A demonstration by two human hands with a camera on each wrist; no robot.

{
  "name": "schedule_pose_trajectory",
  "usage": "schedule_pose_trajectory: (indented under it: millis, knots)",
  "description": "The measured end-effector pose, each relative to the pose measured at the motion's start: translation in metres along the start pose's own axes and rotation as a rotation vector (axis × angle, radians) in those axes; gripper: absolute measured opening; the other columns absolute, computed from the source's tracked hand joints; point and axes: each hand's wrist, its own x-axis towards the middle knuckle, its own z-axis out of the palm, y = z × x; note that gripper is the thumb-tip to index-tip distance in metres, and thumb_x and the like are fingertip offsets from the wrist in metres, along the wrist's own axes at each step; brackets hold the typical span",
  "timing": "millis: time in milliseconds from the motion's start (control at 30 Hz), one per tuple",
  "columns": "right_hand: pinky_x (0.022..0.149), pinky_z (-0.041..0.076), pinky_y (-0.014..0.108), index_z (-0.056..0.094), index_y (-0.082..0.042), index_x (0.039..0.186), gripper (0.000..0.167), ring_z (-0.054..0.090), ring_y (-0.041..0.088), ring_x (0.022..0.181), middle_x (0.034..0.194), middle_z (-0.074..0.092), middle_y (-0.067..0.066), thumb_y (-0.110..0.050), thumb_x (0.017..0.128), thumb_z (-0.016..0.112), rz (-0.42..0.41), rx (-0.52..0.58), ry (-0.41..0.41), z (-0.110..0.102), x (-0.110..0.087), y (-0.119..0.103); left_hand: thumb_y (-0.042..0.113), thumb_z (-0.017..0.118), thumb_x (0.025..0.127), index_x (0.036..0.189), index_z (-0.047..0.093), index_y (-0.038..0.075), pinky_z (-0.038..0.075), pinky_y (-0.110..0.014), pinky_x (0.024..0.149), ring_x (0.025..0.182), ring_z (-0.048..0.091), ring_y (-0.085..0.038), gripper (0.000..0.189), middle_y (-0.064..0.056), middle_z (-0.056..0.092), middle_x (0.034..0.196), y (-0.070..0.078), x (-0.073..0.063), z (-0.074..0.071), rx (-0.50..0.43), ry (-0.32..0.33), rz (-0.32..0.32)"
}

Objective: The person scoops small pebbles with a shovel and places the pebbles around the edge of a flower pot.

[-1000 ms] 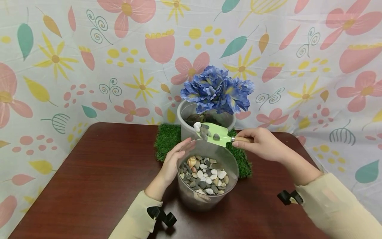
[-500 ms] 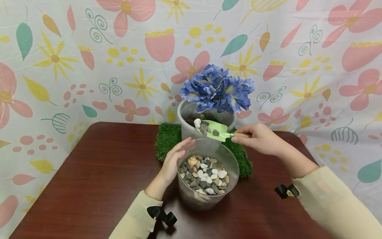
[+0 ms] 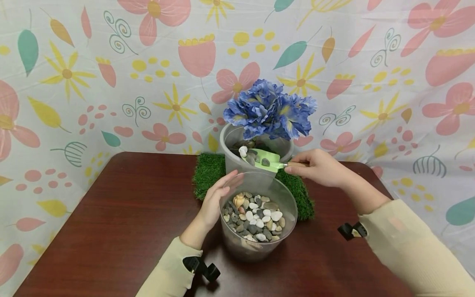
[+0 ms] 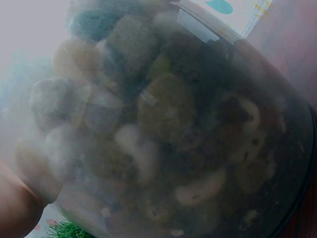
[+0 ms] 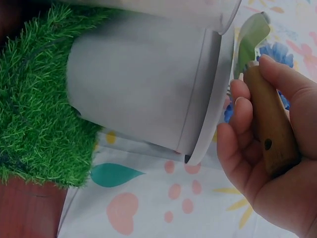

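My right hand (image 3: 315, 168) grips the wooden handle (image 5: 270, 119) of a small green trowel (image 3: 270, 160). Grey pebbles and a white one (image 3: 243, 151) lie on its blade, which is over the near rim of a grey flowerpot (image 3: 237, 163). Blue flowers (image 3: 269, 109) rise from that pot. With fingers extended, my left hand (image 3: 213, 202) rests against the left side of a clear plastic bucket (image 3: 245, 251). Inside the bucket are white, grey and tan pebbles (image 3: 256, 220) and a shell (image 3: 238, 200). Through its wall, the left wrist view shows blurred stones.
The flowerpot stands on a square of artificial grass (image 3: 208, 175), just behind the bucket. All of it is on a dark red-brown table (image 3: 141, 214). A flower-printed cloth (image 3: 156, 99) hangs close behind the table.
The trowel with its pebbles has moved a little away from me and lower, from above the bucket's far rim to the flowerpot's near rim. My left hand has stayed on the bucket.
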Motion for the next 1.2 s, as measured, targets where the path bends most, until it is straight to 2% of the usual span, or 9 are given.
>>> schedule_pose_trajectory:
  millis: [300,567,700,1200]
  knots:
    - [0.043,0.036,0.026,0.071,-0.016,0.087,0.018,0.035,0.008,0.042,0.057,0.051,-0.002,-0.031,0.091,0.06,0.029,-0.001,-0.04,-0.003,0.006,0.003,0.013,0.026,0.094,0.145,0.029,-0.006,0.022,-0.051,0.116,0.134,0.037,-0.042,0.055,-0.028,0.038,0.144,0.0,0.0,-0.001,0.008,-0.003,0.001]
    - [0.05,0.046,0.028,0.074,-0.016,0.092,0.019,0.056,0.013,0.057,0.073,0.066,0.0,-0.03,0.091,0.061,0.05,0.018,-0.059,-0.004,0.01,0.004,0.014,0.027,0.094,0.145,0.028,-0.006,0.022,-0.05,0.116,0.135,0.037,-0.041,0.055,-0.028,0.038,0.145,0.001,-0.001,-0.001,0.005,-0.005,0.002]
    - [0.052,0.049,0.028,0.074,-0.016,0.092,0.019,0.06,0.014,0.06,0.073,0.068,0.0,-0.029,0.091,0.06,0.054,0.028,-0.066,-0.004,0.012,0.004,0.013,0.026,0.094,0.145,0.028,-0.007,0.022,-0.05,0.116,0.135,0.036,-0.042,0.055,-0.029,0.037,0.145,0.001,-0.001,0.0,-0.005,-0.004,0.001]
    - [0.054,0.051,0.029,0.073,-0.014,0.09,0.023,0.061,0.014,0.059,0.068,0.065,0.0,-0.03,0.092,0.058,0.063,0.056,-0.058,-0.001,0.015,0.005,0.012,0.026,0.093,0.145,0.026,-0.009,0.021,-0.05,0.116,0.134,0.036,-0.043,0.056,-0.03,0.036,0.145,-0.001,0.001,0.0,-0.012,-0.01,0.006]
